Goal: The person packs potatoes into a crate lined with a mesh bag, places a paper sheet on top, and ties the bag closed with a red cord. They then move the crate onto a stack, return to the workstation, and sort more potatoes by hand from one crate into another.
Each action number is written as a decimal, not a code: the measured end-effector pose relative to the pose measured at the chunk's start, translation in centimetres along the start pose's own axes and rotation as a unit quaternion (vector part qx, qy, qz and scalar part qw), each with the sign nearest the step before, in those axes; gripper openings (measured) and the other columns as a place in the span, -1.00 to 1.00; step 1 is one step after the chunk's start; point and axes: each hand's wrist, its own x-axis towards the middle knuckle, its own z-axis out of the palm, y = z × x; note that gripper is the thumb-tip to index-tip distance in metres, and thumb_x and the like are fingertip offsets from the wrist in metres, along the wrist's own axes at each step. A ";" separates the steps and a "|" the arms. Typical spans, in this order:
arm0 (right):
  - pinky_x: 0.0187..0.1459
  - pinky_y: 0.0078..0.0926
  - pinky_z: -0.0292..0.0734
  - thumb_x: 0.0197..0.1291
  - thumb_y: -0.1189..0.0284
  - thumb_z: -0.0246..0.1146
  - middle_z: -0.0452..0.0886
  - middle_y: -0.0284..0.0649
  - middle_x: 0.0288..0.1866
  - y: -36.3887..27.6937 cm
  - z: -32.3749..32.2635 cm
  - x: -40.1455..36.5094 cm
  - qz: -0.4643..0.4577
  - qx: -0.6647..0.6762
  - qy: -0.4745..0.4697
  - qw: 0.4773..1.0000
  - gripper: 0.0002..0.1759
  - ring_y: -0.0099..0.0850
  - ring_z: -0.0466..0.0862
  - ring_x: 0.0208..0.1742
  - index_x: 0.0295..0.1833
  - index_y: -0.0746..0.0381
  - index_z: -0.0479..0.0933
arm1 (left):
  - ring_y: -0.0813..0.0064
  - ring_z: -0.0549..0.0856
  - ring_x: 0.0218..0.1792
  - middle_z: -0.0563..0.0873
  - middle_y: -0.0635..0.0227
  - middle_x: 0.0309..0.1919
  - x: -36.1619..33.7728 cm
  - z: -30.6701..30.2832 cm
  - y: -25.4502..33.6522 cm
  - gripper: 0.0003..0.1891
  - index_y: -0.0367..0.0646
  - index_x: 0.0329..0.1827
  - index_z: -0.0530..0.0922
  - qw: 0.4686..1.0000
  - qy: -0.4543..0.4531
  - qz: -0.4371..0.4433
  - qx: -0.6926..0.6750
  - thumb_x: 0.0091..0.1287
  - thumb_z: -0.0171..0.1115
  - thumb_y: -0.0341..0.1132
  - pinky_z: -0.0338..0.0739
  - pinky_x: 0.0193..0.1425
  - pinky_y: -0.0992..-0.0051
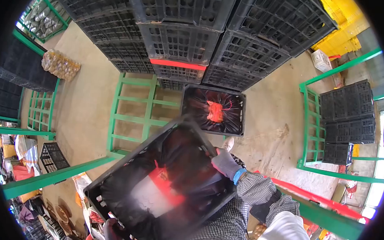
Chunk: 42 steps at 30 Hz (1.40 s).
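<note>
A black plastic crate, tilted in front of my body, is carried between my two hands. Inside it is dark plastic lining with a red piece and a whitish patch, blurred by motion. My right hand, in a grey glove with a blue cuff, is closed round the crate's right rim. At the lower left corner my left hand shows only in part, dark and closed on the rim. Beyond it, another black crate on the floor holds a gathered black bag with an orange-red tied top.
Tall stacks of black crates stand directly ahead, beside a green metal pallet frame. More green frames hold crates at the left and right. A netted sack sits at left; yellow crates are stacked far right.
</note>
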 end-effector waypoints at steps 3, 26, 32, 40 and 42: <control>-0.46 -0.52 0.35 0.19 0.57 0.14 0.50 -0.38 -0.48 2.1 -4.8 2.5 -0.001 0.051 0.044 0.998 -0.72 -0.52 0.48 -0.50 0.03 0.24 0.56 | 0.59 0.51 -0.56 0.45 0.49 -0.62 2.1 9.2 1.8 -0.78 -0.12 -0.46 0.54 0.996 -0.082 -0.003 0.027 0.34 0.12 -0.26 0.41 -0.41 0.53; -0.63 -0.54 0.17 0.07 0.65 0.04 0.33 -0.48 -0.59 19.9 -29.3 27.0 0.043 0.320 0.230 0.918 -0.60 -0.63 0.32 -0.63 0.03 0.15 0.54 | 0.48 0.48 -0.62 0.45 0.47 -0.61 35.4 60.8 0.8 -0.75 -0.04 -0.39 0.44 0.933 -0.213 -0.021 0.291 0.29 0.22 -0.10 0.42 -0.53 0.41; -0.69 -0.64 0.18 0.15 0.57 0.08 0.41 -0.46 -0.51 17.7 -27.9 25.1 0.043 0.335 0.267 0.903 -0.43 -0.65 0.27 -0.69 0.31 -0.02 0.43 | 0.58 0.44 -0.65 0.41 0.55 -0.65 34.2 60.9 0.0 -0.63 -0.01 -0.34 0.43 0.951 -0.162 0.048 0.258 0.35 0.28 0.06 0.34 -0.57 0.54; -0.13 -0.29 0.53 0.05 0.58 0.09 0.59 -0.11 -0.41 15.3 -30.1 21.9 -0.030 0.143 0.365 0.919 -0.44 -0.11 0.64 -0.25 0.25 0.12 0.47 | 0.54 0.44 -0.63 0.43 0.51 -0.62 33.2 62.2 0.2 -0.52 -0.12 -0.24 0.49 0.922 -0.075 0.099 0.367 0.36 0.22 0.18 0.42 -0.53 0.51; -0.09 -0.29 0.51 0.05 0.58 0.10 0.60 -0.09 -0.35 16.6 -30.3 22.4 -0.049 0.128 0.382 0.914 -0.45 -0.11 0.64 -0.20 0.24 0.14 0.48 | 0.54 0.47 -0.60 0.45 0.51 -0.59 30.3 64.4 -0.2 -0.54 -0.11 -0.22 0.50 0.917 -0.028 0.071 0.391 0.36 0.23 0.17 0.46 -0.50 0.49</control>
